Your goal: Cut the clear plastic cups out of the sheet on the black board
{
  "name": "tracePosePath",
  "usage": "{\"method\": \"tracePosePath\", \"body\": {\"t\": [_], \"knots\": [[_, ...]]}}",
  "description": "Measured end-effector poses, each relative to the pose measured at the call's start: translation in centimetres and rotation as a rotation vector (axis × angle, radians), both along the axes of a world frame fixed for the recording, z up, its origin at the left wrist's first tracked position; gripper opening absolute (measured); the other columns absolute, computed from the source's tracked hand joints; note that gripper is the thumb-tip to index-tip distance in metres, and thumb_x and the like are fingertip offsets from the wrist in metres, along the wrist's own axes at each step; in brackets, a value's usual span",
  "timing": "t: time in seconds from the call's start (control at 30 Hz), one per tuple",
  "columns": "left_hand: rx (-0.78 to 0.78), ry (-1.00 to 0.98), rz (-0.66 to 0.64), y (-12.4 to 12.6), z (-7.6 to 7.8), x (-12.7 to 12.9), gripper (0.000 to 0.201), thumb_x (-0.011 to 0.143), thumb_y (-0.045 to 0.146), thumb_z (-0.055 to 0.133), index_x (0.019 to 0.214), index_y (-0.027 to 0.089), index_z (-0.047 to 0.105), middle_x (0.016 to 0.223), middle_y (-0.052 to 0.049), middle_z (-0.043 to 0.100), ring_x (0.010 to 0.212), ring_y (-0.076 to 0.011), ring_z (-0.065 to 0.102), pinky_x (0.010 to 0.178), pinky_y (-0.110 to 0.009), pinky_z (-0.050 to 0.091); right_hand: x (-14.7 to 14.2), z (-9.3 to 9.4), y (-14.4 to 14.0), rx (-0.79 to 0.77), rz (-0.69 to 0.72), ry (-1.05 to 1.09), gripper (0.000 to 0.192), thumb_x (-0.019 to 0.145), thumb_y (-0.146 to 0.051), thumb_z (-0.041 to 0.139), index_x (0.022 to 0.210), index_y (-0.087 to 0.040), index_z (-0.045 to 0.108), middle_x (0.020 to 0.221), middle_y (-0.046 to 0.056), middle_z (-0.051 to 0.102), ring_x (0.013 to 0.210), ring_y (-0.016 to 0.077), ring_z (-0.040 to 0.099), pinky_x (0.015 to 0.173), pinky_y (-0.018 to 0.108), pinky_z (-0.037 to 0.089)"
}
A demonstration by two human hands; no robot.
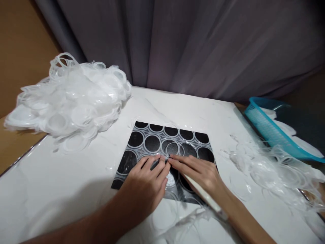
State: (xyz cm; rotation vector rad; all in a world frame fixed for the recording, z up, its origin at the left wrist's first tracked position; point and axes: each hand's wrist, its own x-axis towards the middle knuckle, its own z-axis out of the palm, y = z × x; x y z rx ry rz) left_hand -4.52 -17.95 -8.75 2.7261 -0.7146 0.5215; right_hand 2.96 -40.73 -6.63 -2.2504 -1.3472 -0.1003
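Clear plastic sheet [162, 139] flat, long axis left-right, under both hands.

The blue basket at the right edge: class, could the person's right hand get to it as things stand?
Probably yes. The right hand lies on the dark sheet of rings, and only loose clear plastic scraps lie between it and the blue basket; nothing solid bars the way.

My left hand [147, 183] is bare, no glove, no ring, no watch at the wrist. My right hand [196, 171] is bare too, nails short and plain. Both forearms are uncovered right down to the near edge, no sleeves showing.
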Motion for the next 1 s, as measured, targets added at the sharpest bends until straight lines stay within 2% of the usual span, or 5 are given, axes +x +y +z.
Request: {"method": "tracePosePath", "body": {"t": [0.17, 0.53, 0.7, 0.83, 1.0], "knots": [[-0.067, -0.026, -0.017, 0.0, -0.2, -0.2, 0.038, 0.1, 0.018, 0.052, 0.135, 0.006, 0.063, 0.133, -0.011, 0.064, 0.123, -0.0289, 0.055, 0.106, -0.046, 0.045, -0.3, -0.7, 0.1, -0.153, -0.06, -0.259, 0.046, 0.109, -0.006, 0.035, 0.15, -0.015, 0.054, 0.153, 0.007, 0.055, 0.124, 0.0224, 0.068, 0.097, 0.042, 0.059], [-0.097, 0.032, 0.044, -0.4, -0.6, -0.2, 0.043, 0.102, 0.024, 0.044, 0.14, 0.01, 0.061, 0.132, -0.01, 0.064, 0.123, -0.0291, 0.054, 0.103, -0.045, 0.048, 4.6, 1.9, 2.4, -0.158, -0.004, -0.281, 0.041, 0.104, -0.01, 0.044, 0.142, -0.011, 0.061, 0.141, 0.011, 0.066, 0.119, 0.0253, 0.071, 0.086, 0.04, 0.062], [-0.077, 0.073, 0.051, -0.3, -0.5, -0.4, 0.045, 0.106, 0.029, 0.041, 0.144, 0.012, 0.057, 0.139, -0.009, 0.061, 0.127, -0.0298, 0.052, 0.107, -0.046, 0.045, 5.5, 1.4, 1.9, -0.139, 0.002, -0.132, 0.048, 0.101, -0.012, 0.048, 0.148, -0.019, 0.057, 0.149, 0.006, 0.061, 0.131, 0.0227, 0.064, 0.099, 0.039, 0.058], [-0.085, 0.079, 0.057, -0.4, -0.3, -0.7, 0.045, 0.108, 0.032, 0.041, 0.147, 0.013, 0.054, 0.142, -0.007, 0.06, 0.131, -0.028, 0.052, 0.11, -0.044, 0.045, 5.5, 1.4, 1.9, -0.028, -0.073, -0.037, 0.041, 0.104, -0.014, 0.05, 0.139, -0.027, 0.066, 0.141, 0.0, 0.067, 0.126, 0.0185, 0.067, 0.105, 0.035, 0.055], [-0.146, 0.162, -0.017, 0.9, 0.4, -0.4, 0.042, 0.108, 0.033, 0.043, 0.145, 0.017, 0.052, 0.142, -0.007, 0.058, 0.132, -0.029, 0.051, 0.113, -0.048, 0.048, 4.5, 2.8, 2.7, 0.116, -0.193, 0.426, 0.024, 0.102, -0.033, 0.063, 0.12, -0.032, 0.079, 0.123, 0.001, 0.076, 0.115, 0.0211, 0.072, 0.102, 0.037, 0.057]]}}
